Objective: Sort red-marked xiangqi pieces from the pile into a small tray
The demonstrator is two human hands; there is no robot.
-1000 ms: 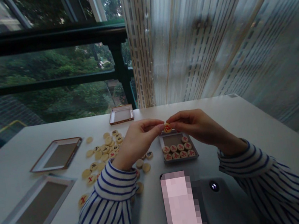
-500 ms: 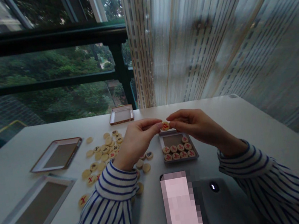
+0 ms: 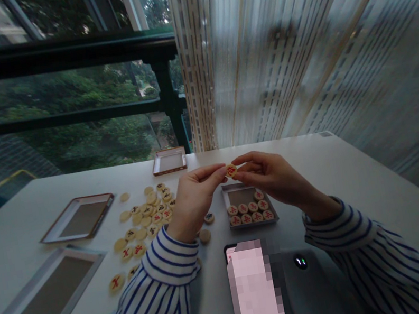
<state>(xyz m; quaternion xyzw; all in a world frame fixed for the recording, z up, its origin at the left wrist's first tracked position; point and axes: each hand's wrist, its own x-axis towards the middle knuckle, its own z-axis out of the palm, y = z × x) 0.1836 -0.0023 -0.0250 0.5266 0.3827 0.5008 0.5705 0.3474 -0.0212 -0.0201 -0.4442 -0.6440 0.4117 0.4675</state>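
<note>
Between both hands is one Chinese chess piece (image 3: 231,170), a pale round disc with a red character facing me. My left hand (image 3: 199,191) pinches its left edge between thumb and fingers. On its right edge, the thumb and fingertips of my right hand (image 3: 268,173) close on it too. Just below the hands sits a small open box (image 3: 232,224) with two rows of red-character pieces and a single one above them at the right. Many loose pieces (image 3: 146,210), some with black or red characters and some blank side up, lie left of my left forearm, which hides part of them.
A brown-edged box lid (image 3: 79,219) and a pale open tray (image 3: 56,295) lie at the left. Another small lid (image 3: 169,161) stands at the table's far edge. A phone (image 3: 253,289) and a dark device with a lit display (image 3: 300,261) are in front of me.
The chess piece has risen slightly and turned between the fingers. My left forearm has shifted a little to the right, and more loose pieces show beside it.
</note>
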